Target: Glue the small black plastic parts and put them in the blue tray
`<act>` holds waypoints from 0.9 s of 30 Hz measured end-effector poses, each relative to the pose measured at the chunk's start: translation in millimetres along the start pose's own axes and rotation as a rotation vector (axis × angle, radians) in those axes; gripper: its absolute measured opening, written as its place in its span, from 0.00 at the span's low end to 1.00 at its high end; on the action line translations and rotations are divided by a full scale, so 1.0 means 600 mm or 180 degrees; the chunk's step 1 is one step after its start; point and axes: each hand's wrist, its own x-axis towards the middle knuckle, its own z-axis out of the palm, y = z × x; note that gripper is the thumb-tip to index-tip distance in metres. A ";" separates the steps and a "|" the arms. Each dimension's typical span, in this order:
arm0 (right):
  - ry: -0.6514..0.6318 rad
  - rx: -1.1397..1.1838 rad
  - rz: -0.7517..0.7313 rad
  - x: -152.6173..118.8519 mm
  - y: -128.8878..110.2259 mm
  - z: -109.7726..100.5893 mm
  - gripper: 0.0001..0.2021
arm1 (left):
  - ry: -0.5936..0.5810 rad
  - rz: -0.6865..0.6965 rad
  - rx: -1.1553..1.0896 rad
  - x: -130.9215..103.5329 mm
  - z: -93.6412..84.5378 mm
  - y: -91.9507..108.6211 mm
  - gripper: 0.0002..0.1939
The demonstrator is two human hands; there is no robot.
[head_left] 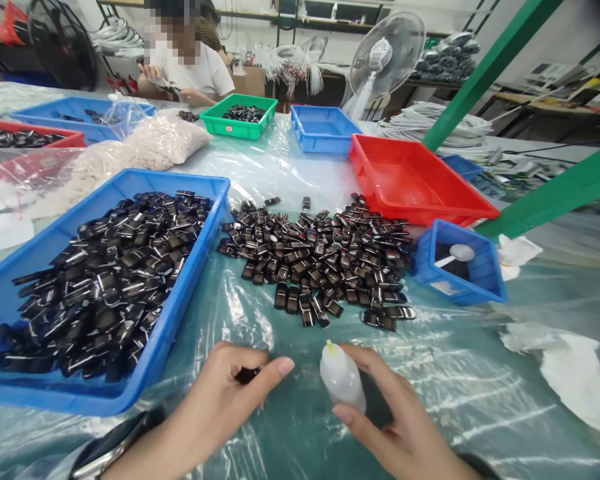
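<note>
My left hand (235,383) is closed around a small black plastic piece (247,375), mostly hidden by the fingers. In my right hand (387,407) is a white squeeze bottle (343,378), gripped between thumb and fingers, its yellowish tip tilted up and away from me. The two hands are apart, low over the table. Just beyond them lies a loose pile of small dark glossy plastic pieces (300,250), a few lined up at its near edge. To the left, a large blue tray (180,327) is heaped with similar dark pieces.
A small blue bin (460,290) with a white scoop (463,253) stands right of the pile. Behind it are a red tray (410,177), a blue tray (325,127) and a green tray (270,117). A slanted green post (545,187) stands at right. A co-worker (195,67) sits opposite.
</note>
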 end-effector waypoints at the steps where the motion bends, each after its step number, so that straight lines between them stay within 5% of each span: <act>1: -0.0008 0.0006 -0.0005 0.000 0.000 -0.001 0.19 | 0.0004 0.0015 0.0035 -0.001 -0.002 0.003 0.27; 5: -0.0037 0.0104 -0.0011 -0.006 0.007 0.000 0.20 | 0.0095 0.0155 0.0157 -0.013 -0.011 0.015 0.19; 9: -0.0055 0.0223 0.0104 -0.012 0.018 0.003 0.20 | 0.0483 0.0274 0.0569 -0.023 -0.010 0.003 0.18; 14: -0.0083 0.0281 0.0159 -0.010 0.021 0.002 0.19 | 0.0542 0.0537 0.0596 -0.019 -0.003 -0.017 0.23; 20: -0.0105 0.0283 0.0186 -0.011 0.019 0.000 0.17 | 0.0478 0.0160 0.0046 -0.011 -0.012 -0.001 0.09; 27: -0.0128 0.0301 0.0094 -0.008 0.019 -0.006 0.17 | 0.0379 0.0014 -0.0098 -0.016 -0.015 0.002 0.08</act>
